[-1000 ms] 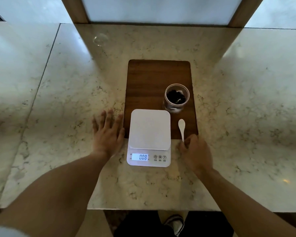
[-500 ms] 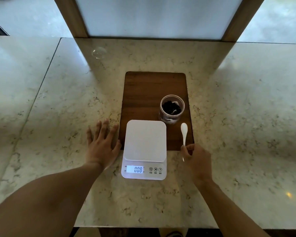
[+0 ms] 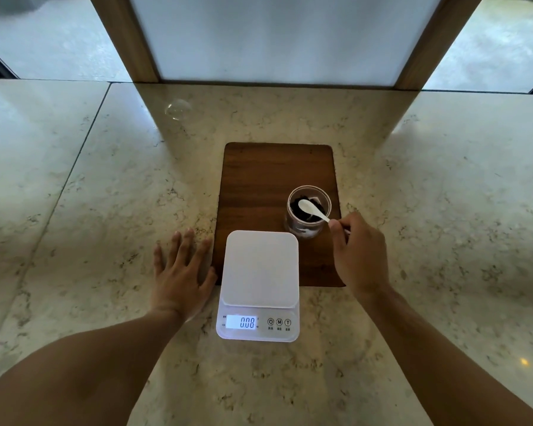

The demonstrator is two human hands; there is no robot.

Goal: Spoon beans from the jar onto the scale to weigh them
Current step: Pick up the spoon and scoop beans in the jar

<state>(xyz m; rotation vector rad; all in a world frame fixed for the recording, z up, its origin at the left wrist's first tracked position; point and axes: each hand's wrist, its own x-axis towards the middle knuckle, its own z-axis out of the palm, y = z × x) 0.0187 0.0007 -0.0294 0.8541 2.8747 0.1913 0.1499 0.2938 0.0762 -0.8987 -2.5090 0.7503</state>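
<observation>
Nearest the person, the white scale is sitting at six o'clock, its lit display showing what looks like a near-zero reading and its platform lying bare, so no beans are being weighed yet. At about nine o'clock of the scale the left hand is resting flat on the marble counter, fingers spread and holding nothing, its thumb just beside the scale's edge. At two o'clock of the scale the right hand is pinching the end of the white spoon between thumb and fingers, the bowl hovering over or dipping into the open mouth of the jar. The jar is standing upright on the wooden board, just beyond the scale's far right corner, with the dark beans lying low inside. The spoon looks light and stiff, so the end grip is probably giving reach. The beans seem small, loose and apt to roll, so level carrying is likely called for. The jar looks like clear glass or plastic and unsteadied, so a hard scoop against its wall could tip it.
</observation>
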